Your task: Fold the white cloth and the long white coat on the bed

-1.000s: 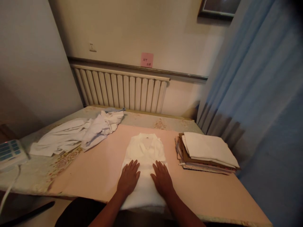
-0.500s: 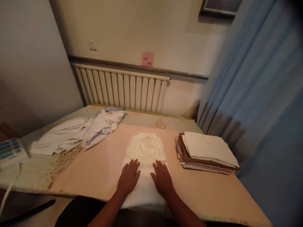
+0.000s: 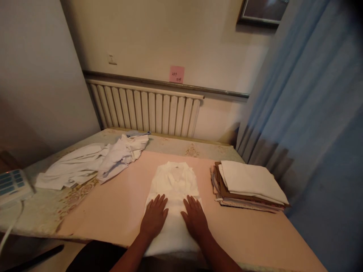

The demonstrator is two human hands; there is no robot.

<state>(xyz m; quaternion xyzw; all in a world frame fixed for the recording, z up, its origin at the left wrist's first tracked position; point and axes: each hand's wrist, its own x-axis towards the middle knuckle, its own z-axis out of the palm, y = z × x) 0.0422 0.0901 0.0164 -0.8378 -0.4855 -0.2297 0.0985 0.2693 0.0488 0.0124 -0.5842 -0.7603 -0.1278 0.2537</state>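
Observation:
A white collared shirt [image 3: 175,185] lies flat on the pink sheet, its collar toward the wall and its sides folded in to a narrow strip. My left hand [image 3: 155,217] rests palm down on the shirt's left side, fingers apart. On the right side of the shirt my right hand [image 3: 194,218] lies flat too, fingers slightly spread. Bare cloth shows between the two hands. The shirt's lower end reaches the near edge of the table.
Rumpled white garments [image 3: 121,153] lie at the left on a flowered cover [image 3: 193,150]. A stack of folded cloths [image 3: 252,183] sits at the right of the pink sheet [image 3: 119,204]. A device with blue keys [image 3: 14,185] stands far left. A blue curtain [image 3: 306,113] hangs at right.
The view has tilted slightly upward, so the scene sits a little lower in the picture. Both hands stay flat on the shirt with hardly any movement.

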